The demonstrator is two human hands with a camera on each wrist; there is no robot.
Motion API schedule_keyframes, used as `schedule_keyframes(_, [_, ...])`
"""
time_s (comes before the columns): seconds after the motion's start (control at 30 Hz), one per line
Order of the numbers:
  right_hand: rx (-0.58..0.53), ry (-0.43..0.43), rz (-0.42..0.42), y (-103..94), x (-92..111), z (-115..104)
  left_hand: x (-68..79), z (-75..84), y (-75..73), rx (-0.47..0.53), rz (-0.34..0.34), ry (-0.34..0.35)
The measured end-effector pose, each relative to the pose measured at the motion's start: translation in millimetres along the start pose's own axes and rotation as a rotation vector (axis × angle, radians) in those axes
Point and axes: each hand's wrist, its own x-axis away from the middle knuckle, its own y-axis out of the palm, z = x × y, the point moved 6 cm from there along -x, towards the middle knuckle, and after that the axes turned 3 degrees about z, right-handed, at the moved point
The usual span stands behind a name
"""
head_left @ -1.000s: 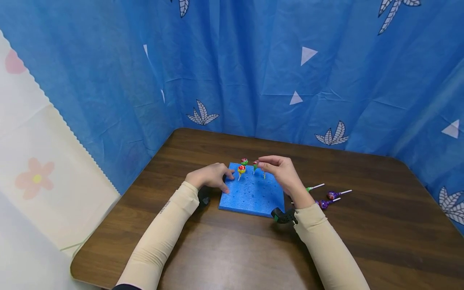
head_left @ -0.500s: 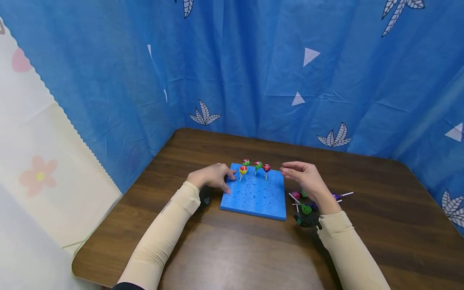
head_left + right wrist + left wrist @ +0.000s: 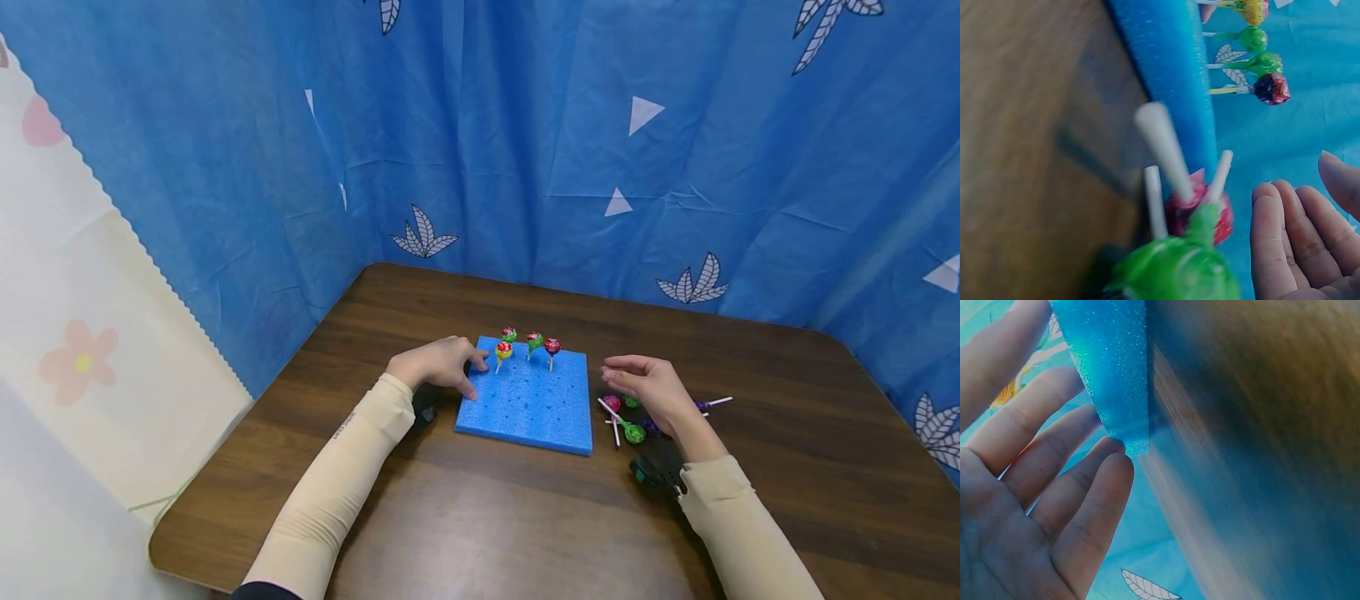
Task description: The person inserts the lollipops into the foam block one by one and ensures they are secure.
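My left hand [image 3: 442,365] rests its fingers at the left edge of a blue foam board [image 3: 536,417]; in the left wrist view the fingers [image 3: 1085,506] touch the board's side. Standing in the board's far part are a yellow lollipop [image 3: 503,351], two green ones and a dark red lollipop [image 3: 552,346]. My right hand [image 3: 651,387] hovers over loose lollipops right of the board, holding nothing, its fingers loosely bent. Below it lie a green lollipop [image 3: 634,433] and a pink lollipop [image 3: 1200,215]; purple ones are partly hidden by the hand.
All this is on a brown wooden table [image 3: 480,517]. A blue curtain [image 3: 510,167] hangs behind it, and a pale flowered cloth [image 3: 90,292] hangs at the left. The foam board has several small holes in its top.
My right hand has let go of the dark red lollipop, which stands in the board, and moved right over the loose lollipops. The left hand has stayed at the board's edge.
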Motion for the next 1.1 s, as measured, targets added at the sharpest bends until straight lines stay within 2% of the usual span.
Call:
schedule_keyframes(0.2, [0.049, -0.019, 0.02, -8.0, 4, 5, -0.5, 0.2, 0.2, -0.003, -0.003, 0.005])
schedule_keyframes(0.4, [0.17, -0.05, 0.073, -22.3, 8, 5, 0.2, 0.8, -1.0, 0.001, -0.002, -0.001])
schedule_keyframes(0.57, [0.262, -0.074, 0.085, -32.5, 6, 8, 0.2, 0.3, -0.6, 0.0, -0.003, -0.005])
schedule_keyframes(0.77, [0.35, -0.088, 0.049, -40.2, 4, 16, 0.5, 1.4, -0.4, 0.011, -0.003, -0.007])
schedule_keyframes(1.1, [0.372, -0.079, -0.03, -38.8, 4, 21, 0.8, 2.5, -1.1, -0.001, -0.005, -0.003])
